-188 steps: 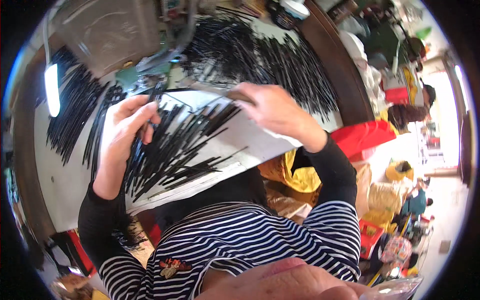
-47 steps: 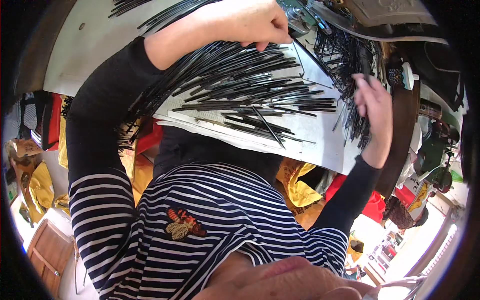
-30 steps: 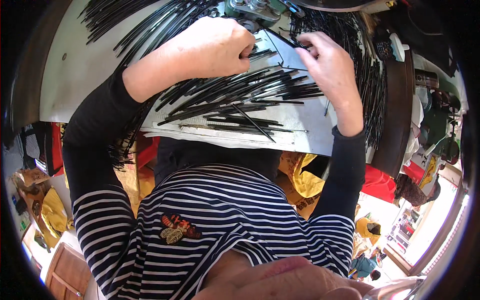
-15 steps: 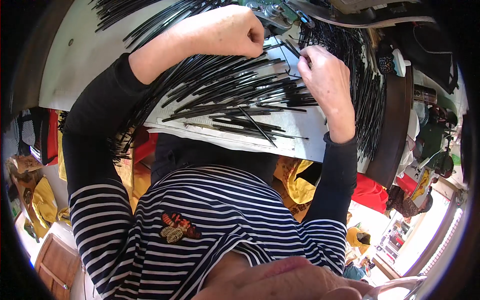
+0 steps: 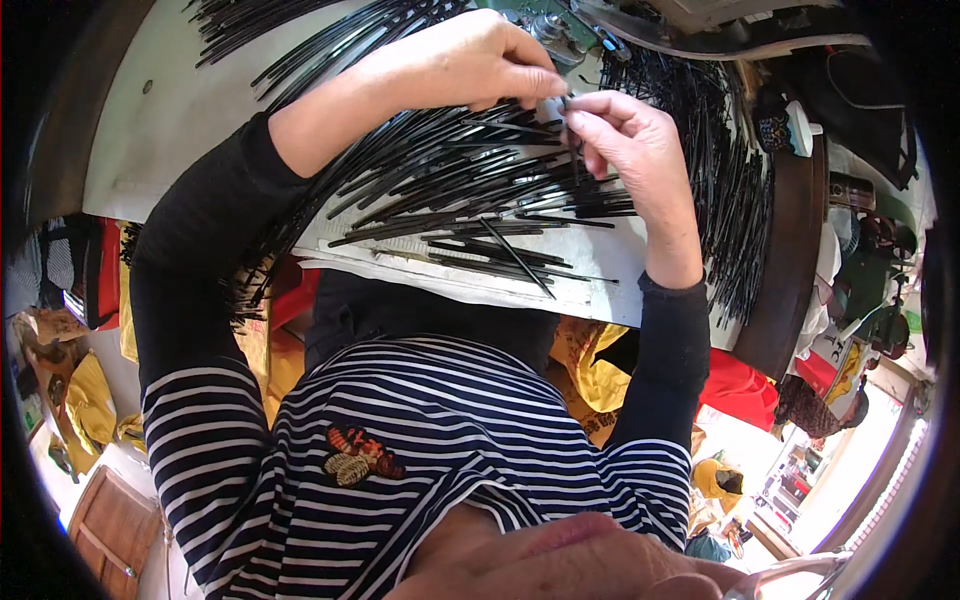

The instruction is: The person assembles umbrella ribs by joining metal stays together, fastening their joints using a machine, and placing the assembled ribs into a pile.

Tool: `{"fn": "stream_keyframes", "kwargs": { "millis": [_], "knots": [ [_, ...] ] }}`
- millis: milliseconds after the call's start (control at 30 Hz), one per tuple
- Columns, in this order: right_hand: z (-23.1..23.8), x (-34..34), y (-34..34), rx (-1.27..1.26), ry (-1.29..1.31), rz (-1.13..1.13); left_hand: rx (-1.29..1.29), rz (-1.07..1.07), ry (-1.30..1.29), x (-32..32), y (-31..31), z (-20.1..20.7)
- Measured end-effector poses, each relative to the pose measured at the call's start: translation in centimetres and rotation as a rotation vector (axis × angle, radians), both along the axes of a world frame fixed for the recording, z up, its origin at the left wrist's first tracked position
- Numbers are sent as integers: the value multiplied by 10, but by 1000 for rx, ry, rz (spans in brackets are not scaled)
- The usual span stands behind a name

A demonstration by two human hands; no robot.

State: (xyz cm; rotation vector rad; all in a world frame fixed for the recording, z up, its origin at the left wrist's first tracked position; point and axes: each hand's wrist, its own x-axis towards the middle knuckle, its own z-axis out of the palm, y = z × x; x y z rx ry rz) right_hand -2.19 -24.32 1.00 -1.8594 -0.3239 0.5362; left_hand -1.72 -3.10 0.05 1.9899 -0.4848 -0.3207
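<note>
My left hand (image 5: pixel 490 68) is closed in a pinch, thumb and forefinger pressed together; what lies between them is too small to make out. Its fingertips meet those of my right hand (image 5: pixel 634 133), which pinches a thin black stick (image 5: pixel 574 150) that hangs down below its fingers. Just under both hands, many thin black sticks (image 5: pixel 450 180) lie fanned out over a white work table (image 5: pixel 400 245). One loose stick (image 5: pixel 515 257) lies crosswise over the others near the front edge.
Behind my hands stands a green machine (image 5: pixel 560 38) with metal parts. A dense heap of black sticks (image 5: pixel 735 200) covers the table's right side, beside a dark wooden edge (image 5: pixel 790 250). More sticks (image 5: pixel 270 25) lie at the far left. Yellow cloth (image 5: pixel 595 365) hangs below the table.
My hands have come together: the left moved right and opened from a fist into a pinch, the right moved left with its black stick, which now points downward.
</note>
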Motion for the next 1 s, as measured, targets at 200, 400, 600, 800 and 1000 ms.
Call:
{"fn": "stream_keyframes", "kwargs": {
  "millis": [200, 400, 600, 800, 1000],
  "knots": [
    [-1, 3, 7, -95, -207, -68, -181, 98, 37, 6, 6, -9],
    [0, 10, -4, -596, -733, -5, -323, 10, 379, 12, 16, 1],
    [2, 3, 5, -803, -910, 193, -293, 18, 374, 11, 14, 4],
    [7, 6, 10, -1001, -1046, 345, -214, 58, 344, 8, 16, 13],
    [11, 8, -1, -951, -983, 377, -334, 75, 352, 11, 15, -4]
  ]
}}
